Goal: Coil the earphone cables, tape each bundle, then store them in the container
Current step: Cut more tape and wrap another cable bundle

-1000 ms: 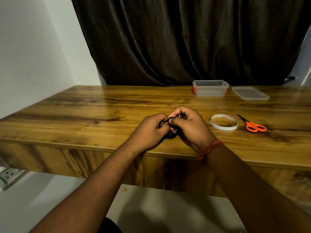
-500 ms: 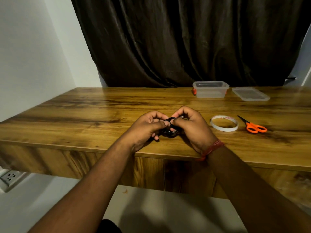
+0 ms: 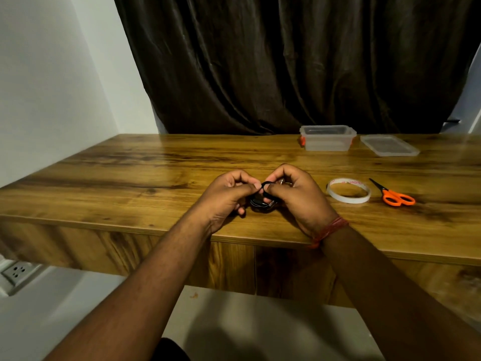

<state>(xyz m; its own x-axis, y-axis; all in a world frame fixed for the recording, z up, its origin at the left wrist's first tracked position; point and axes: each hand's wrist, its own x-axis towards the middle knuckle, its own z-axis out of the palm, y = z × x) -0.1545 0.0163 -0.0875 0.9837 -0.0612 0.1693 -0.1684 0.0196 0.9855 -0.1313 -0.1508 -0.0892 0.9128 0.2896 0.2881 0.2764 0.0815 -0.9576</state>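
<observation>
A black earphone cable (image 3: 263, 198) is bunched into a small coil just above the wooden table (image 3: 130, 178), near its front edge. My left hand (image 3: 226, 195) pinches the coil from the left and my right hand (image 3: 295, 194) pinches it from the right, fingertips almost touching. A metal plug tip sticks out by my right fingers. A roll of white tape (image 3: 348, 190) lies to the right. The clear plastic container (image 3: 327, 138) stands open at the back of the table.
Orange-handled scissors (image 3: 395, 198) lie right of the tape roll. The container's clear lid (image 3: 389, 145) rests flat beside the container. A dark curtain hangs behind the table, a white wall runs along the left, and a wall socket (image 3: 17, 272) sits low at the left.
My hands have drawn slightly apart, so a loop of the black cable now shows between the fingertips. The tape, scissors and container have not moved.
</observation>
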